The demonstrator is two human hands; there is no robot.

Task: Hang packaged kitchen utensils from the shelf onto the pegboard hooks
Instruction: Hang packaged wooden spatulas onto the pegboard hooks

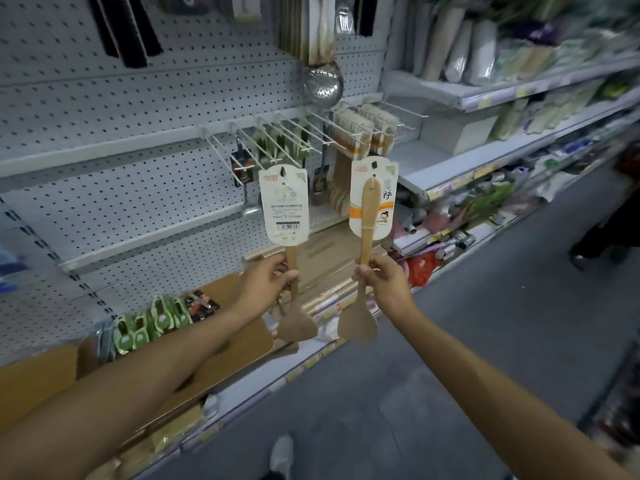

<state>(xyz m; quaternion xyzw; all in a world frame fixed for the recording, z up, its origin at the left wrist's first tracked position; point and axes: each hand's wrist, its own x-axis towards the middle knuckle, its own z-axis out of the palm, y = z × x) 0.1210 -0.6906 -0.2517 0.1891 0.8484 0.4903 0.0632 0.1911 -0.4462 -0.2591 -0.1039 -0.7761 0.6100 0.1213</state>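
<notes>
Each hand holds up a wooden spatula by its handle, blade down and card label up. My left hand [268, 280] grips the left spatula [297, 325], whose white card [284, 204] shows its barcode side. My right hand [381, 278] grips the right spatula [356, 323], whose card [373, 197] shows its printed front. Both cards reach up to just below the white wire hooks [277, 136] sticking out of the grey pegboard [121, 109]. Several hooks look bare; those on the right carry similar packaged utensils [360, 136].
A metal strainer ladle [322, 81] hangs above the hooks. Cardboard boxes [221, 344] and green-carded packaged utensils [145, 327] lie on the low shelf. Stocked shelves [502, 98] run along the right. A person stands in the aisle at far right [616, 216]. My shoe [282, 455] is on the grey floor.
</notes>
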